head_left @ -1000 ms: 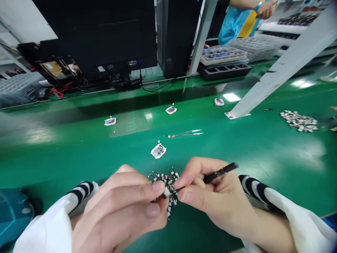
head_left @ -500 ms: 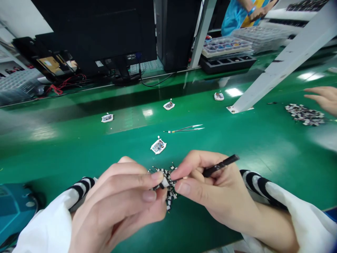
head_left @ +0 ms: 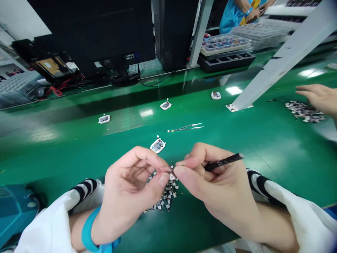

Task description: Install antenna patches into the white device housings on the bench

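Observation:
Thumb and finger of my left hand pinch a small electronic part, pale with a dark edge, largely covered by the fingertips. My right hand meets it from the other side, thumb and index finger pressed together at the part. Tucked in that same hand is a black rod-shaped tool, its back end sticking out to the right. Beneath both hands lies a pile of small black-and-white parts with short leads. Just beyond the fingers rests a white watch-like case with its circuit board exposed.
Tweezers lie past the nearest case. More open cases sit farther back. A white slanted post stands at right, near another person's hand over a second parts pile. A monitor stands behind.
My left hand has turned, its back no longer covering the pile, and now pinches with thumb and index finger. The two hands' fingertips have come together. My right hand still keeps the black tool.

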{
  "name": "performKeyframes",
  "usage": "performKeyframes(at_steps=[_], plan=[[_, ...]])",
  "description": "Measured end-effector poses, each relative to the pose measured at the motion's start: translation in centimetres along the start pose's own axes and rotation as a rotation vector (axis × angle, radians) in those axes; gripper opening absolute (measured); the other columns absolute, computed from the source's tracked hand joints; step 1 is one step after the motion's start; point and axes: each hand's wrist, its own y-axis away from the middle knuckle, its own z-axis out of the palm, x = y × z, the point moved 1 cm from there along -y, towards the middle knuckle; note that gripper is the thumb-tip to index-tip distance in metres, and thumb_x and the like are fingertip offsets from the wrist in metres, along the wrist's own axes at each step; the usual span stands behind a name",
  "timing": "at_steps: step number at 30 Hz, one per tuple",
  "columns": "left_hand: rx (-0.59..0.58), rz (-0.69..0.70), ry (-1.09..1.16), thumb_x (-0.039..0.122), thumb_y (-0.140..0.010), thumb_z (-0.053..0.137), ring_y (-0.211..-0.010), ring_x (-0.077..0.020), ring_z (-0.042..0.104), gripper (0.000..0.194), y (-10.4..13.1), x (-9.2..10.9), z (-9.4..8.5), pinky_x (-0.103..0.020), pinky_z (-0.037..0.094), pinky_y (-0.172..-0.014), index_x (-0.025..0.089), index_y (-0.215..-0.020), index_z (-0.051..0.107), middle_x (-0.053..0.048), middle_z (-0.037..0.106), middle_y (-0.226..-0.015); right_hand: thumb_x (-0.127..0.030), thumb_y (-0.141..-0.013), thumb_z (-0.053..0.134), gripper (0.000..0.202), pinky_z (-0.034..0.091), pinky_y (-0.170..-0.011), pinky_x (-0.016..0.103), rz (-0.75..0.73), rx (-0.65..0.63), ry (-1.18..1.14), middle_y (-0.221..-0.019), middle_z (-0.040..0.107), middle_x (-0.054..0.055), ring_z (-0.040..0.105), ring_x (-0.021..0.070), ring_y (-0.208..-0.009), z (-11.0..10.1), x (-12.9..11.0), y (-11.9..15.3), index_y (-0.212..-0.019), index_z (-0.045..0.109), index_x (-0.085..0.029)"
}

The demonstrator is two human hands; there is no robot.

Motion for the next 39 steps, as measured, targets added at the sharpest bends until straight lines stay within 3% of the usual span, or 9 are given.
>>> performKeyframes(at_steps=[13,16,20,22,25,28,31,35,39], plan=[[-0.032,0.094,-0.066,0.014,-0.077,0.054,-0.059,-0.0091,0.052,0.007,0.2,0.6,-0.1,-0.023,0.046,-0.054,0.018,-0.076,0.048,0.001,0.054,-0.063,-0.03,-0.068,0.062,0.017,0.032,-0.039,0.018,0.044,0.007,0.069,-0.043,0.029,-0.006,0.029,0.0029,-0.04,-0.6,-0.3,-0.3,-0.059,0.052,-0.021],[-0.079,0.125,-0.43,0.016,-0.076,0.056,-0.072,-0.0121,0.056,0.01,-0.7,-1.4,-1.2,-0.026,0.048,-0.065,0.018,-0.084,0.05,-0.001,0.059,-0.076,-0.036,-0.066,0.065,0.02,0.024,-0.039,0.019,0.051,0.125,0.312,-0.047,0.036,-0.004,0.03,0.0016,-0.043,-5.9,-0.7,-1.6,-0.063,0.057,-0.018],[-0.34,0.143,-0.999,0.026,-0.078,0.054,-0.096,-0.019,0.051,0.021,-2.0,-6.7,-3.5,-0.036,0.044,-0.083,0.016,-0.096,0.051,-0.007,0.057,-0.101,-0.042,-0.075,0.052,0.034,0.01,-0.042,0.025,0.391,0.133,0.662,-0.041,0.028,-0.006,0.023,-0.0021,-0.038,-16.4,0.0,-2.5,-0.062,0.058,-0.011],[-0.407,0.142,-1.034,0.024,-0.079,0.052,-0.094,-0.0191,0.052,0.019,-2.3,-8.9,-4.5,-0.036,0.044,-0.082,0.016,-0.097,0.053,-0.006,0.057,-0.101,-0.049,-0.079,0.04,0.046,0.004,-0.042,0.027,0.287,0.215,0.839,-0.038,0.018,-0.007,0.014,-0.0029,-0.034,-20.6,0.6,-2.2,-0.059,0.058,-0.011],[-0.432,0.154,-1.045,0.015,-0.081,0.045,-0.091,-0.0179,0.053,0.017,-2.4,-10.1,-5.2,-0.035,0.044,-0.081,0.016,-0.095,0.055,-0.005,0.059,-0.097,-0.043,-0.073,0.051,0.038,0.003,-0.046,0.03,0.2,0.26,0.961,-0.038,0.023,-0.005,0.017,-0.0015,-0.035,-23.7,1.2,-1.7,-0.049,0.055,-0.014],[-0.42,0.185,-1.053,0.012,-0.081,0.041,-0.101,-0.0185,0.049,0.021,-2.4,-9.3,-4.9,-0.036,0.04,-0.089,0.016,-0.097,0.055,-0.005,0.059,-0.101,-0.034,-0.069,0.059,0.036,0.007,-0.048,0.03,0.135,0.306,1.056,-0.042,0.029,-0.004,0.023,-0.0005,-0.041,-22.9,0.2,-2.3,-0.046,0.04,-0.014],[-0.551,0.303,-0.968,0.015,-0.083,0.041,-0.098,-0.0158,0.05,0.022,-2.5,-8.0,-3.6,-0.03,0.041,-0.088,0.017,-0.099,0.056,-0.004,0.06,-0.101,-0.033,-0.073,0.055,0.034,0.016,-0.047,0.026,-0.005,0.262,1.204,-0.048,0.026,-0.005,0.022,0.0004,-0.044,-18.7,-0.6,-4.1,-0.053,0.033,-0.016],[-0.927,0.415,-0.837,0.01,-0.084,0.037,-0.089,-0.0133,0.055,0.024,-2.7,-7.6,-1.4,-0.023,0.044,-0.082,0.016,-0.091,0.06,-0.004,0.064,-0.092,-0.035,-0.073,0.057,0.019,0.025,-0.047,0.021,-0.054,-0.114,1.192,-0.048,0.03,-0.007,0.029,0.004,-0.044,-10.7,2.1,-7.4,-0.08,0.052,-0.017],[-0.982,0.374,-0.918,0.013,-0.083,0.041,-0.08,-0.0156,0.058,0.02,-2.7,-8.0,-0.7,-0.025,0.046,-0.075,0.015,-0.087,0.061,-0.003,0.065,-0.083,-0.038,-0.065,0.065,0.057,0.03,-0.051,0.02,0.002,-0.449,1.251,-0.054,0.043,-0.005,0.043,0.009,-0.052,-6.3,6.2,-10.4,-0.115,0.048,-0.018]])
